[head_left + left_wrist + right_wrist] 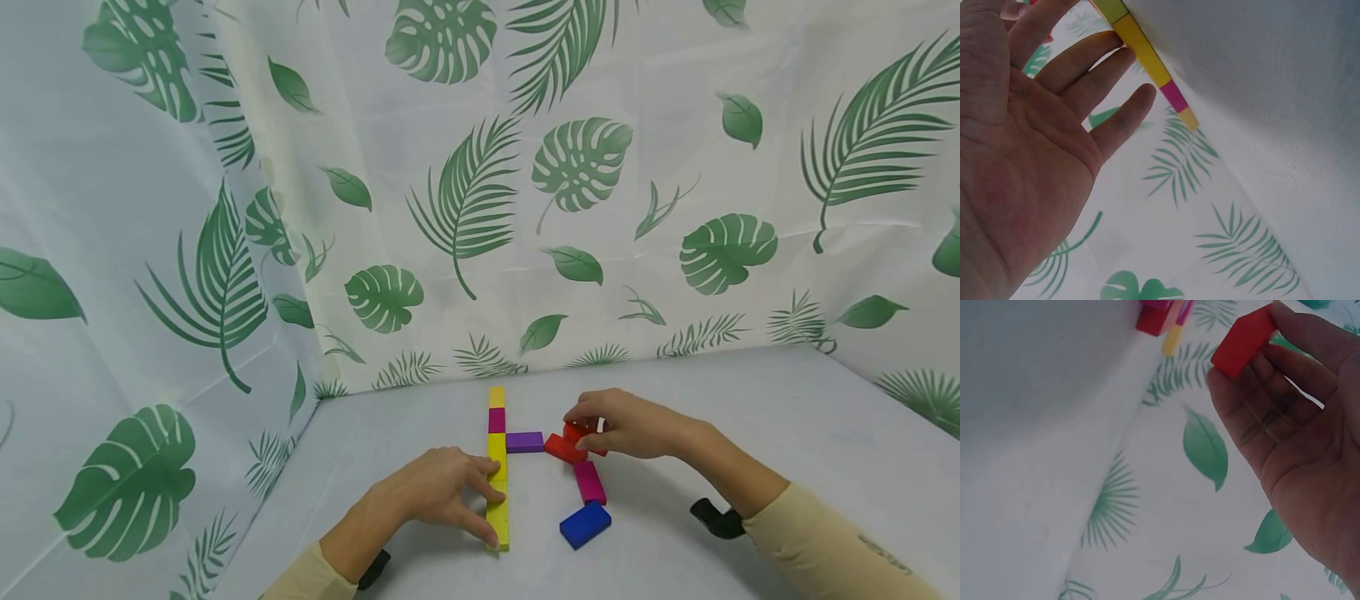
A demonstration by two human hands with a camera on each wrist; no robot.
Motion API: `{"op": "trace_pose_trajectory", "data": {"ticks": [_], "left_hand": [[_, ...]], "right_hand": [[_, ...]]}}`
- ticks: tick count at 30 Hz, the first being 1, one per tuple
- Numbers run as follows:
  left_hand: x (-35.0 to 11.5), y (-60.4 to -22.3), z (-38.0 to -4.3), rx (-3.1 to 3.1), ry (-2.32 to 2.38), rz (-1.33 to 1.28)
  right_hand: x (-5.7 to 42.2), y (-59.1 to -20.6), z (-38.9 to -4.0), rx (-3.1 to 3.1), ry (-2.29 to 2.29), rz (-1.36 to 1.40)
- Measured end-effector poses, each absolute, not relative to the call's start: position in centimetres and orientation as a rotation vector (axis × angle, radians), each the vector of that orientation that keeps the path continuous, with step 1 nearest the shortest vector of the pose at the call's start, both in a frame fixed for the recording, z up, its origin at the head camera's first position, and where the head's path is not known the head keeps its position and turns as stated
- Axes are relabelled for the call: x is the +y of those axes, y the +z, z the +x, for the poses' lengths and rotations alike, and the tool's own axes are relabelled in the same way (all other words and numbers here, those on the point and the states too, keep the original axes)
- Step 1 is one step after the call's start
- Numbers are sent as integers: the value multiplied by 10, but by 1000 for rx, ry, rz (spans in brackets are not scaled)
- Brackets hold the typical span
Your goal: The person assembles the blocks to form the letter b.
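Note:
In the head view a straight row of blocks runs away from me: two long yellow blocks point(498, 508), a magenta block point(497, 420) and a yellow end block point(497, 396). My left hand point(438, 487) lies along the left side of this row, its extended fingertips at the long yellow blocks. Between thumb and fingers, my right hand point(637, 425) pinches a red block point(1242, 342), above another red block point(560, 449) on the table. A purple block point(525, 442) reaches from the row toward the red ones.
Nearer me than the red blocks lie a second magenta block point(589, 482) and a blue block point(585, 525), their ends close together. A white curtain point(637, 275) printed with green leaves stands behind the table point(750, 408) and along its sides.

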State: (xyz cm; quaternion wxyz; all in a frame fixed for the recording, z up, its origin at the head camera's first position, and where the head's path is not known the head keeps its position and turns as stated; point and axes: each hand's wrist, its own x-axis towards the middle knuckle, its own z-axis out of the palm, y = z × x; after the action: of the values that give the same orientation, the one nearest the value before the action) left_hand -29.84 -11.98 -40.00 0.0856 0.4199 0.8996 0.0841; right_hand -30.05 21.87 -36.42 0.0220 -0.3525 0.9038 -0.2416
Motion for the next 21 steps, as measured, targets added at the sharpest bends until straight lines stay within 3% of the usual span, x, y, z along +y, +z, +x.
{"op": "trace_pose_trajectory", "data": {"ticks": [21], "left_hand": [[-118, -398, -298, 2675, 243, 1229]], "right_hand": [[184, -370, -288, 2806, -744, -1168]]}}
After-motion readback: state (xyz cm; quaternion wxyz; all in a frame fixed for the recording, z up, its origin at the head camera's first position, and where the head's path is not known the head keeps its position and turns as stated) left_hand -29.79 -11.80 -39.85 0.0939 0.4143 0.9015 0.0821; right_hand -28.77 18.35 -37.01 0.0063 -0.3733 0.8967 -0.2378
